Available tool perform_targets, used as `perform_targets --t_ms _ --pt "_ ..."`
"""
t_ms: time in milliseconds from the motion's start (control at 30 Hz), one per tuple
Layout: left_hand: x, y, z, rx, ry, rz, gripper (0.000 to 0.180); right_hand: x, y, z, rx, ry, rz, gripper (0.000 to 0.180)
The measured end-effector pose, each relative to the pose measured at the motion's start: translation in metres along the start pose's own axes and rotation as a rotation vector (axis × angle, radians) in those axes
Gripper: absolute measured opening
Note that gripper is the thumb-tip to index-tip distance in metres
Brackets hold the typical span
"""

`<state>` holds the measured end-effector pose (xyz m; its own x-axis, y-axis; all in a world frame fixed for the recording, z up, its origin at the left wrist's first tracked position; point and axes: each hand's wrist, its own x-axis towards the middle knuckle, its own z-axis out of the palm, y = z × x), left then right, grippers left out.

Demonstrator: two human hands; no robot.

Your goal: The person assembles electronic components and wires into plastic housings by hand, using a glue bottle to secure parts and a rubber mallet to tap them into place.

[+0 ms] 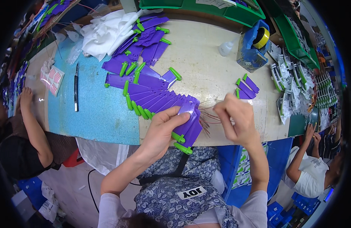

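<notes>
My left hand (pixel 160 131) is closed on a flat purple blade (pixel 186 118) with a green end piece, its thumb pressed on the upper face. Another purple blade lies just beneath it. From their far-right ends a bunch of thin reddish wires (pixel 206 121) sticks out. My right hand (pixel 239 119) is closed in a pinch to the right of them, with a thin wire running to its fingers; the exact grip is partly hidden. Left of the held blade, several more purple blades (pixel 150 92) with green ends lie fanned out, overlapping.
More purple blades and a white cloth (pixel 109 32) lie at the back. A black-handled knife (pixel 76 91) rests on the blue mat (pixel 99 110). Three small purple pieces (pixel 248 87) lie right, below a blue tape dispenser (pixel 252 49). Green bins (pixel 202 7) line the back. Other people work at both sides.
</notes>
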<state>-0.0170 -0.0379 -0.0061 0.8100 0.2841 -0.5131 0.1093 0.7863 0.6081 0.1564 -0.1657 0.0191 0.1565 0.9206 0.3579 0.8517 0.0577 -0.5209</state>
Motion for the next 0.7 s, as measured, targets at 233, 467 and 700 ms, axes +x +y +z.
perform_targets --t_ms 233,467,700 --pt "0.003 -0.009 -0.008 0.217 0.053 0.175 0.015 -0.014 -0.010 0.005 0.166 0.032 0.233 0.011" --pt "0.006 -0.001 0.000 0.067 0.067 0.185 0.016 0.049 0.135 0.048 -0.089 0.721 0.469 0.046" --pt "0.004 0.007 -0.012 -0.059 0.091 0.163 0.020 0.040 0.090 0.024 0.513 0.542 0.523 0.036"
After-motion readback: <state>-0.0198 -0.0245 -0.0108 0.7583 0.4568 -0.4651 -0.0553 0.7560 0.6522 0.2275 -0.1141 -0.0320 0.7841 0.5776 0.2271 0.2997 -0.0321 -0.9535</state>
